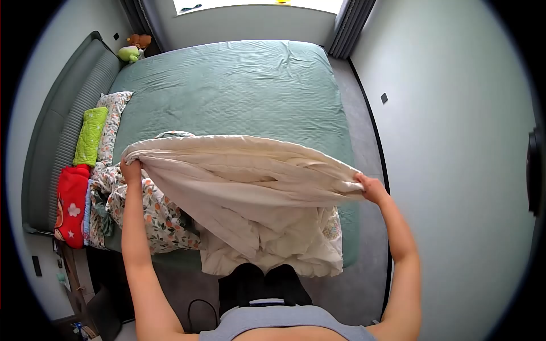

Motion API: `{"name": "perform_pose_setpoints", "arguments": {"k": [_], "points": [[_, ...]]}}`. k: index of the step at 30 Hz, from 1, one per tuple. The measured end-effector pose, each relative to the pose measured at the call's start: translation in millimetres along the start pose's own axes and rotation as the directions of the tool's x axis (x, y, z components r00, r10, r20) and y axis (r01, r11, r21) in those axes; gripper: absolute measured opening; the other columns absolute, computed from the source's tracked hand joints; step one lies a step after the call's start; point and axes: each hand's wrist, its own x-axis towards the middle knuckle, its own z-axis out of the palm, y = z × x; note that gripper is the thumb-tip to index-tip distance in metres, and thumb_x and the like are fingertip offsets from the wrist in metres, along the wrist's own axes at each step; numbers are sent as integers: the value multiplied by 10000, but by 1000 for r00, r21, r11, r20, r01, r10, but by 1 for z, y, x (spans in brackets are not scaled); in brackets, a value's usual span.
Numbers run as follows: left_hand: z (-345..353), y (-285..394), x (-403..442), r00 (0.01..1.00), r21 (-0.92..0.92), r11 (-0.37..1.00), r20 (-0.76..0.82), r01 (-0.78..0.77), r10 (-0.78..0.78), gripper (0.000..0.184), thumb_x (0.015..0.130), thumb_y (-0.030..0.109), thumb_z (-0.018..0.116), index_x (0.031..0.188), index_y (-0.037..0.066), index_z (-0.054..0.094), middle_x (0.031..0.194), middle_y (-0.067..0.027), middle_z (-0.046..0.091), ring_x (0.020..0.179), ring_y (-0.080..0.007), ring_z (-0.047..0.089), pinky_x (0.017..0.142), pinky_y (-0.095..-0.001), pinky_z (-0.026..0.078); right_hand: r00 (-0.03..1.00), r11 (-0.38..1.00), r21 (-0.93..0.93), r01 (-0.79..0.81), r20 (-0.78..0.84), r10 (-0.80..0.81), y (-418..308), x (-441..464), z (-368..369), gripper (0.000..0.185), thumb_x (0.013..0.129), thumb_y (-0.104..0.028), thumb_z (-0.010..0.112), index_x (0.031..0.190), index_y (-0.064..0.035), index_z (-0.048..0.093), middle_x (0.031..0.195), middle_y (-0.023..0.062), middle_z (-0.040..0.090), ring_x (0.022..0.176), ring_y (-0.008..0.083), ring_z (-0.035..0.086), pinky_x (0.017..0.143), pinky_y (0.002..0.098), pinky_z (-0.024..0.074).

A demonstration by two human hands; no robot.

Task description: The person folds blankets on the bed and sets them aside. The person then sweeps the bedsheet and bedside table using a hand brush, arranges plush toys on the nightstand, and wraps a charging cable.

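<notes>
A cream quilt (239, 170) is stretched wide between my two hands above the near side of the bed. My left hand (132, 169) is closed on its left corner, beside the pillows. Out at the right, my right hand (372, 188) grips the opposite corner near the bed's foot end. The quilt sags in folds, and its lower part (284, 244) hangs down over the near bed edge by my legs. Under and left of it lies bunched floral bedding (156, 219) with orange and green print. A green fitted sheet (227, 85) covers the mattress.
Against the grey headboard (51, 136) rest a floral pillow (114, 122), a lime green cushion (91, 136) and a red cushion (73, 199). Plush toys (133, 51) sit at the far corner. A wall (449, 142) bounds the narrow floor strip (364, 131) on the right.
</notes>
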Motion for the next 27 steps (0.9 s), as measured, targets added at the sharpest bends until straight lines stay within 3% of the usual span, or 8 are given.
{"name": "perform_pose_setpoints", "arguments": {"k": [5, 11, 14, 16, 19, 21, 25, 27], "points": [[-20, 26, -39, 984, 2, 989, 96, -149, 148, 222, 670, 40, 513, 877, -4, 579, 781, -100, 624, 719, -185, 598, 633, -282, 472, 975, 959, -209, -193, -151, 164, 42, -90, 5, 116, 666, -121, 559, 773, -161, 579, 813, 27, 585, 727, 282, 575, 604, 374, 463], [-29, 64, -42, 995, -406, 913, 100, 47, -7, 194, 696, 33, 495, 862, -15, 582, 804, -103, 623, 696, -190, 590, 622, -301, 472, 263, 877, 479, -36, -842, 471, 34, -88, -45, 98, 729, -99, 461, 664, -89, 533, 680, 88, 551, 595, 284, 510, 560, 364, 426], [-26, -40, -64, 933, -30, 989, 336, 147, -128, 180, 671, 42, 552, 840, 8, 605, 795, -69, 623, 687, -137, 562, 618, -282, 454, 798, 852, 106, -513, -305, 519, 19, -114, 35, 100, 708, -120, 500, 690, -61, 578, 774, 137, 604, 745, 313, 584, 637, 401, 454], [-62, -16, -123, 460, 158, 986, 880, -49, -118, 215, 621, 48, 582, 827, 25, 636, 732, -56, 627, 655, -144, 563, 606, -279, 457, 744, 866, -223, -447, 445, 498, 1, -157, 88, 206, 619, -90, 551, 792, -43, 652, 864, 184, 611, 795, 298, 611, 673, 371, 485], [-76, -34, -201, -215, 569, 707, 694, -421, -687, 261, 577, 17, 535, 825, -35, 598, 760, -113, 606, 610, -211, 587, 520, -330, 480, 218, 625, -16, -781, 930, 296, -8, -233, 160, 246, 633, -173, 585, 828, -30, 629, 848, 103, 625, 696, 255, 613, 585, 385, 500], [-75, -46, -249, -395, 544, 643, 511, -539, -764, 231, 580, 54, 536, 789, -23, 595, 745, -131, 590, 637, -220, 580, 543, -333, 473, 595, -88, 776, -624, 546, 590, -159, -290, -8, 275, 631, -325, 573, 724, -67, 592, 741, 59, 547, 728, 167, 490, 690, 274, 383], [12, -39, -237, -219, 317, 663, 774, -678, -594, 221, 627, 108, 529, 798, -12, 600, 786, -195, 586, 731, -290, 572, 642, -382, 453, 518, 565, 193, -802, 696, 497, -13, -220, 152, 257, 691, -232, 496, 781, -8, 586, 784, 137, 565, 749, 252, 516, 704, 325, 406], [75, 26, -150, 168, 294, 602, 951, -742, -258, 222, 651, 136, 525, 802, -7, 603, 806, -227, 583, 777, -325, 568, 691, -407, 444, 782, 787, 67, -613, 187, 594, 45, -100, 116, 257, 720, -185, 458, 809, 22, 583, 805, 176, 575, 760, 295, 528, 711, 351, 417]]}}
